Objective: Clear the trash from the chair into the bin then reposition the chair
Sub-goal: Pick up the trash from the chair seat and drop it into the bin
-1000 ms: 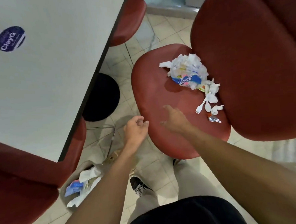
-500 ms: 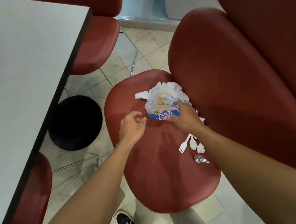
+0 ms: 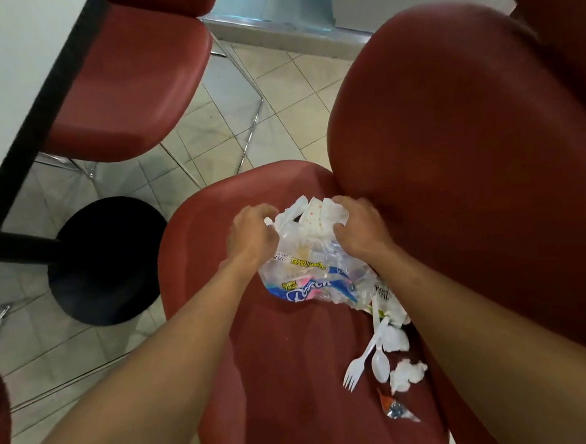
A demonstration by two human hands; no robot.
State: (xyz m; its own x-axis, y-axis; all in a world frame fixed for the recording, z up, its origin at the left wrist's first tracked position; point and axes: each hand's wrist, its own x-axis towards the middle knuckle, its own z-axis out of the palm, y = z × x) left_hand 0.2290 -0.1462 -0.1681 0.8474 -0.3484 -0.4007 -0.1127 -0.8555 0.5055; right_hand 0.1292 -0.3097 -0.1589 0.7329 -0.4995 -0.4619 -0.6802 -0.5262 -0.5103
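Gathering the trash off the chair seat
Both the left hand (image 3: 251, 236) and right hand (image 3: 362, 229) clutch the plastic bag (image 3: 308, 275) at frame centre on the red chair (image 3: 277, 377); lifting it binward seems next, fork (image 3: 360, 362) and scraps left

The chair (image 3: 294, 376) is dark red, the bag (image 3: 308, 275) clear with blue, pink and yellow print, the fork (image 3: 357, 365) and spoon (image 3: 379, 362) white, the floor (image 3: 277, 95) beige tile, the table base (image 3: 105, 260) black.

Even, soft indoor light, faint shadows, slight motion blur, wide-angle edge bending.
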